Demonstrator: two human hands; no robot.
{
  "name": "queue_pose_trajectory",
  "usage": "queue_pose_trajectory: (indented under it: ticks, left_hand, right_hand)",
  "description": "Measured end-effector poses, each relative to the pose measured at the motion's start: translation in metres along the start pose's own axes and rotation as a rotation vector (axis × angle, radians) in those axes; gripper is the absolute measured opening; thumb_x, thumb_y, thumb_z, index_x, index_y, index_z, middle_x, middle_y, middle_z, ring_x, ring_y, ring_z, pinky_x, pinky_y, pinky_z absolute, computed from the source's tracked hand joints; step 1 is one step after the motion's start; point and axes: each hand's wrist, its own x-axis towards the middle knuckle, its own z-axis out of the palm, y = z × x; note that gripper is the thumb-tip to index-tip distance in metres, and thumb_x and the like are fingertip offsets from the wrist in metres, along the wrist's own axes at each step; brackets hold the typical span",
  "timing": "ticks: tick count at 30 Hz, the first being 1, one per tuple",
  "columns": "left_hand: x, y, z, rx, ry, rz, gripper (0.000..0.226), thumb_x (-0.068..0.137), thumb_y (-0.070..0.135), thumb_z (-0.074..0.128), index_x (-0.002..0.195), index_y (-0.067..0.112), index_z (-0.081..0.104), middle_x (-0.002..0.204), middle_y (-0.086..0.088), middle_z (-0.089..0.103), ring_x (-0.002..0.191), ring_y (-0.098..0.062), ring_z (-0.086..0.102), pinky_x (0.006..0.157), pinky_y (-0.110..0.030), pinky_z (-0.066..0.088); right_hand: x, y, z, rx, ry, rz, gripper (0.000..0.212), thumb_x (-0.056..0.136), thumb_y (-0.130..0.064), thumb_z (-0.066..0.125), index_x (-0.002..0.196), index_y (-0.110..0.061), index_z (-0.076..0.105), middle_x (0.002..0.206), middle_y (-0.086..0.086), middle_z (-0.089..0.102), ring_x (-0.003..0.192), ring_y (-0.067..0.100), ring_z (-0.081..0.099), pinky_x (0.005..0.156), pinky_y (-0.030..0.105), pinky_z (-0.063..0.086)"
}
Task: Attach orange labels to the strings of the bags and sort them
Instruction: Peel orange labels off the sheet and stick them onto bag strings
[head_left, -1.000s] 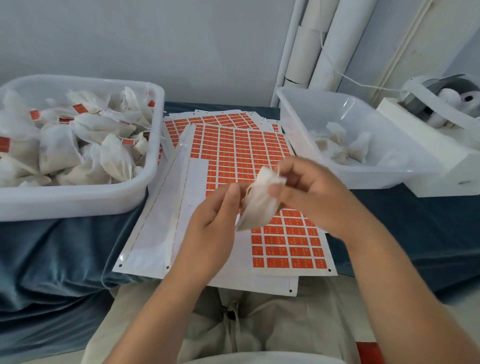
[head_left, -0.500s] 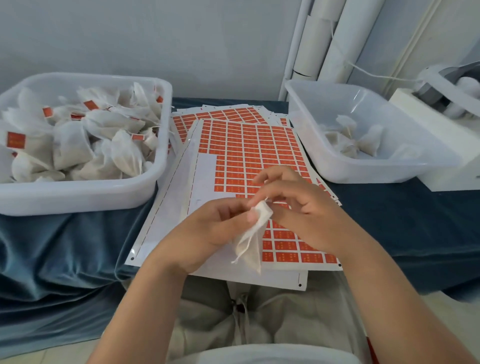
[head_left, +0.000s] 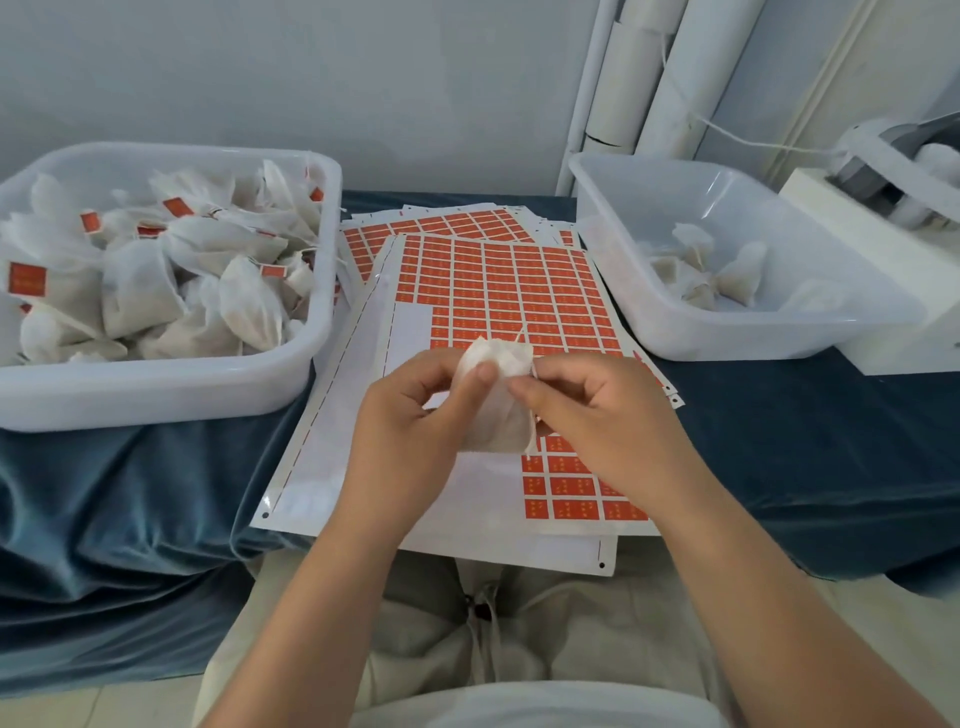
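A small white cloth bag (head_left: 501, 400) hangs between my two hands above the label sheets. My left hand (head_left: 410, 431) grips its left side with the thumb on the front. My right hand (head_left: 597, 421) pinches the bag's right edge, where a thin string runs down. The top sheet of orange labels (head_left: 504, 296) lies flat on the table under my hands, with part of its left side peeled bare. I see no label on the held bag.
A white bin (head_left: 156, 384) at the left holds several bags with orange labels. A clear bin (head_left: 753, 332) at the right holds a few unlabelled bags. A white machine (head_left: 883, 218) stands at the far right. Blue cloth (head_left: 779, 441) covers the table.
The bag hung low from my fingers half a second ago; now it sits upright between both hands, and my left thumb lies on its front.
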Motion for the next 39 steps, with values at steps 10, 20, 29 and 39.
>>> queue_pose_trajectory:
  ticks: [10,20,29,39]
  left_hand:
    - [0.001,-0.004,0.0,-0.031,-0.017,-0.087,0.011,0.106,0.039,0.057,0.098,0.031,0.061,0.098,0.019,0.071,0.094,-0.001,0.068,0.068,-0.01,0.053]
    - [0.0,-0.006,0.0,0.069,-0.153,-0.005,0.008,0.106,0.03,0.057,0.109,0.035,0.063,0.101,0.019,0.069,0.099,-0.004,0.067,0.077,-0.011,0.053]
    - [-0.002,-0.002,0.005,0.179,-0.163,0.015,0.041,0.088,0.063,0.062,0.109,0.03,0.074,0.095,0.02,0.074,0.089,-0.007,0.071,0.069,-0.014,0.056]
    - [-0.001,0.002,0.004,0.052,-0.013,-0.145,0.037,0.107,0.052,0.044,0.087,0.029,0.065,0.091,0.012,0.067,0.086,0.001,0.064,0.063,-0.007,0.047]
  right_hand:
    - [0.0,-0.007,-0.01,0.135,0.013,0.059,0.03,0.109,-0.035,0.051,0.089,-0.034,0.073,0.075,-0.009,0.073,0.068,0.004,0.07,0.066,0.008,0.052]
    - [0.003,-0.005,-0.001,0.158,-0.095,0.259,0.033,0.103,-0.065,0.041,0.095,-0.049,0.069,0.064,-0.012,0.062,0.057,0.002,0.059,0.06,0.017,0.048]
    - [0.0,0.002,0.001,-0.156,0.015,0.036,0.037,0.107,-0.047,0.05,0.076,-0.031,0.063,0.067,-0.017,0.06,0.065,0.001,0.061,0.062,0.007,0.045]
    - [0.007,0.008,-0.011,0.759,-0.071,0.266,0.042,0.102,-0.025,0.051,0.064,-0.016,0.036,0.058,0.0,0.033,0.049,0.013,0.029,0.049,0.024,0.034]
